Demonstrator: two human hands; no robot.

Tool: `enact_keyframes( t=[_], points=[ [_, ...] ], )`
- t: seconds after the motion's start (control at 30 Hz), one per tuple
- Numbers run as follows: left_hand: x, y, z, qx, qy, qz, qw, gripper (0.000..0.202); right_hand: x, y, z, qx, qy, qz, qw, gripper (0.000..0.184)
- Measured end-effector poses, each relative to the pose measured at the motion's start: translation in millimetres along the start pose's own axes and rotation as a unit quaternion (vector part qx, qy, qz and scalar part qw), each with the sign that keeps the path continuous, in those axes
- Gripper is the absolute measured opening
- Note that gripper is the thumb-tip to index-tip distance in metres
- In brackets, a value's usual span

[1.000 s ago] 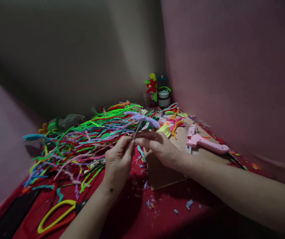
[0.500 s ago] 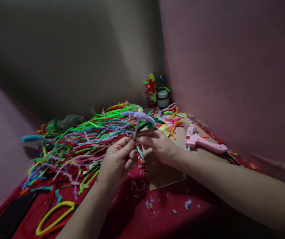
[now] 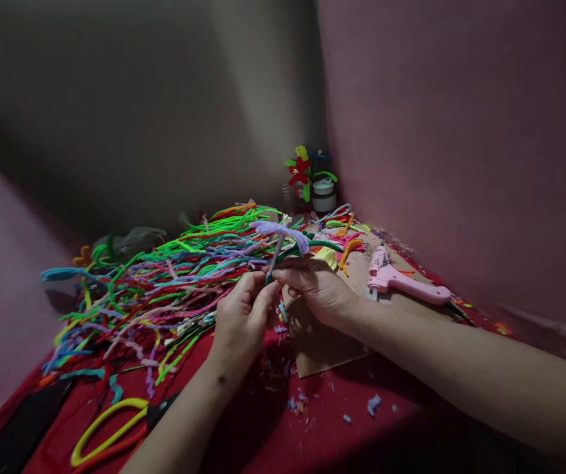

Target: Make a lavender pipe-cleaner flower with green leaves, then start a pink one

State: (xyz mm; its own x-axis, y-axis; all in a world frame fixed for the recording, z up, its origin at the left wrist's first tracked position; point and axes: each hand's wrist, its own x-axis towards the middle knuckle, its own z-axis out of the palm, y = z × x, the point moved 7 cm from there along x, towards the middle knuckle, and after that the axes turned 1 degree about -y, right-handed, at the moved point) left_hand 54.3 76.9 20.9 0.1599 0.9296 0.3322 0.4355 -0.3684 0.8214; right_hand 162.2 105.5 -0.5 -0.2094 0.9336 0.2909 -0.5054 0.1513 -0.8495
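Above the red cloth (image 3: 327,421), between both hands: fuzzy lilac flower (image 3: 283,230) on a thin stem (image 3: 276,253).
Pinched low on the stem by left hand (image 3: 243,313), closed at thumb and forefinger; pinched likewise from the other side by right hand (image 3: 322,289), with a dark green strip (image 3: 295,251) arching just above. Hard to make out: exact contact at the 2 thumb tips, and any join of strip and stem. Hidden: most other fingers of both hands, plus part of the cardboard (image 3: 322,345) behind right forearm. Covered by left forearm: far end of a yellow-and-orange-handled tool (image 3: 153,415) (too little visible to name). Compared with 0.5 s ago: flower leaning slightly further right, left thumb more upright, dark green now showing at the stem's foot. Unmoved: pink glue gun (image 3: 406,282) on the cardboard.
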Motion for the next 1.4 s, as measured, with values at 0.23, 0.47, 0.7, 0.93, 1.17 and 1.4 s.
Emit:
enact_keyframes(
  t=[0.23, 0.47, 0.7, 0.93, 1.17, 1.4],
  points=[
    [-6, 6, -5.2, 0.245, 0.077, 0.172, 0.951, 0.012, -1, 1, 0, -0.056, 0.001, -0.027, 0.998, 0.017],
    [1, -11, -1.2, -0.075, 0.008, -0.035, 0.997, 0.013, -2, -5, 2, -0.056, 0.003, -0.024, 0.998, 0.017],
    [2, -15, 11.0, -0.31, -0.091, -0.148, 0.935, 0.012, 1, -3, 6, -0.05, -0.057, -0.006, 0.997, 0.018],
    [2, -15, 16.7, -0.304, -0.166, -0.139, 0.928, 0.017, 1, 1, 4, 0.006, -0.036, 0.0, 0.999, 0.02],
    [-1, 1, -4.6, 0.148, 0.044, 0.092, 0.984, 0.006, -2, 3, -4, 0.029, 0.064, 0.036, 0.997, 0.016],
    [3, -16, 2.1, -0.093, -0.021, -0.061, 0.994, 0.015, -1, 6, -6, -0.017, 0.038, 0.016, 0.999, 0.018]
  ],
)
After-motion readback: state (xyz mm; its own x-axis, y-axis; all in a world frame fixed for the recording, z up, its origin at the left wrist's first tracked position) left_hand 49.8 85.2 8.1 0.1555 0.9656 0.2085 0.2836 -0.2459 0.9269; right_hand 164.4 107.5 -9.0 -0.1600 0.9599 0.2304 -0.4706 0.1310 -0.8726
